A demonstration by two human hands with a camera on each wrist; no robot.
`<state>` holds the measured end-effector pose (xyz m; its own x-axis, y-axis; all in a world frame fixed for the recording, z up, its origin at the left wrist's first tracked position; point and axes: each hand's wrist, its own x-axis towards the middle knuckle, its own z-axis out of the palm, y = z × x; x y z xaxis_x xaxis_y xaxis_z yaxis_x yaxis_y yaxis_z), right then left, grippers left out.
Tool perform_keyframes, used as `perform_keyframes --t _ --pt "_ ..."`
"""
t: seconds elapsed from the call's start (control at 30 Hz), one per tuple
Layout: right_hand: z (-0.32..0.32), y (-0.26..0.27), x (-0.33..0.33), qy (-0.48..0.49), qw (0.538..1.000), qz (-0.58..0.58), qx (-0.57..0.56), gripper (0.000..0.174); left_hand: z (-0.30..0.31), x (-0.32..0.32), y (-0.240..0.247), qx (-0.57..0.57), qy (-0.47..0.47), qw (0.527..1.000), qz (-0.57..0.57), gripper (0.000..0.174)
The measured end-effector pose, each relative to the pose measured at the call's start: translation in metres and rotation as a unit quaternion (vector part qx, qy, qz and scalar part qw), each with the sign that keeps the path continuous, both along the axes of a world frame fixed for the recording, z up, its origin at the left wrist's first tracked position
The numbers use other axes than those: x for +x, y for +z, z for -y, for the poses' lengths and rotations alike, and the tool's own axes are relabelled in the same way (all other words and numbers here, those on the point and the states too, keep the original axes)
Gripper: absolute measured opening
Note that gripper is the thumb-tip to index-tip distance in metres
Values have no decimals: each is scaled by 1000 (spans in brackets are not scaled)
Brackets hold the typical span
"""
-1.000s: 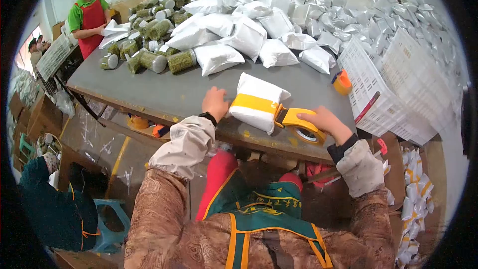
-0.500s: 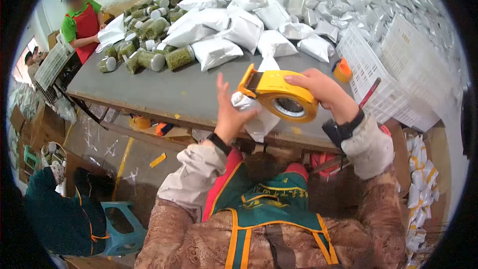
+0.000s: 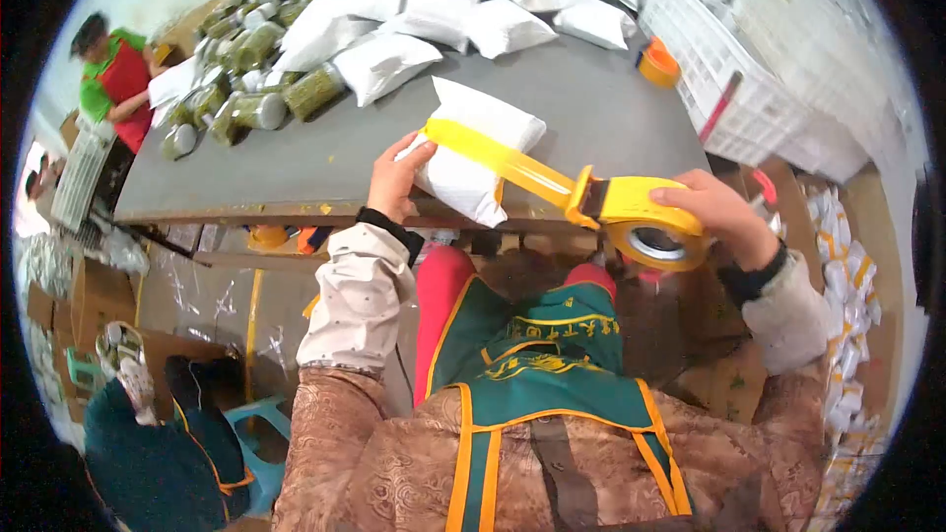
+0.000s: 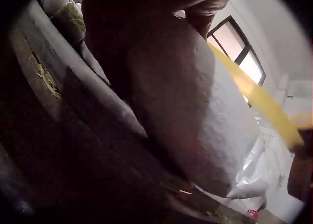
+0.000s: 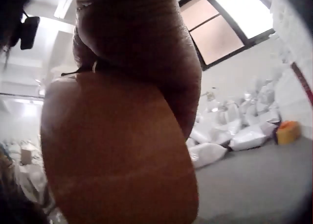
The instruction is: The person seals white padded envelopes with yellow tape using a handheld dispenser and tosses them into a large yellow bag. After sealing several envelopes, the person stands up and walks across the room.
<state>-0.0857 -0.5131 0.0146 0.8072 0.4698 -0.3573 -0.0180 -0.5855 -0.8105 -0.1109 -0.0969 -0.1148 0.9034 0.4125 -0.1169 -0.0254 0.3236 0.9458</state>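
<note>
A white plastic mailer package [image 3: 483, 133] lies tilted near the front edge of the table. My left hand [image 3: 394, 182] grips its left end, the thumb near the end of a yellow tape strip [image 3: 503, 155]. The strip crosses the top of the package and stretches through the air to a yellow tape dispenser [image 3: 645, 217]. My right hand [image 3: 724, 212] holds that dispenser to the right of the package, over the table's front edge. The left wrist view has the package [image 4: 190, 106] close up, below the dark hand. In the right wrist view, the dispenser's broad side [image 5: 117, 150] fills the lower middle.
The grey table [image 3: 581, 108] bears a pile of white packages [image 3: 394, 64] and jars of green contents [image 3: 261, 110]. An orange tape roll [image 3: 658, 64] sits by a white plastic crate [image 3: 709, 69]. A person in a red apron [image 3: 123, 99] stands at the far left end.
The dispenser first sat against the package, then rose above it; now it is to the right, with tape drawn out between them. My left hand has taken hold of the package's left end.
</note>
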Motion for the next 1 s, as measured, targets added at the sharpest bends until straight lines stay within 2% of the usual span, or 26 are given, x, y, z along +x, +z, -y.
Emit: perform_keyframes --t 0.03,0.07,0.1,0.17,0.27,0.3,0.37,0.47,0.5,0.63,0.73,0.83,0.93,1.0 --pt "-9 2 -7 12 986 76 -146 61 4 -1 8 -7 -43 999 -32 42" --pt "-15 -13 -1 44 973 109 -196 66 8 0 12 -14 -83 994 -63 41" --pt "-23 -32 10 78 956 145 -244 71 12 3 12 13 -75 994 -72 39" --pt "-48 -48 20 106 952 160 -240 72 10 6 9 19 -96 991 -87 37" --pt "-95 -25 6 171 899 223 -336 67 9 -2 14 35 -105 988 -111 35" --pt "-106 -23 1 179 892 247 -335 65 7 0 5 24 -112 988 -108 34" --pt "-117 -23 -17 187 876 291 -337 61 19 -14 19 23 -100 985 -137 33" --pt "-120 -22 -29 190 874 291 -340 57 21 -25 9 -27 -88 989 -113 34" --pt "-118 -27 -33 192 871 311 -327 60 19 -32 7 -13 -89 989 -114 36" --pt "-83 -51 -22 136 925 275 -226 70 13 -63 -6 -94 -32 993 -59 33" --pt "-54 -41 -18 71 977 148 -139 71 10 -78 -23 -163 -27 985 -56 33" --pt "-51 -33 -19 69 988 63 -123 68 9 -77 -29 -171 -32 982 -75 30" --pt "-94 -67 -35 138 933 201 -266 68 2 -68 -29 0 -100 988 -120 26" --pt "-113 -86 -39 140 928 236 -251 69 13 -77 0 -29 -100 988 -113 28"
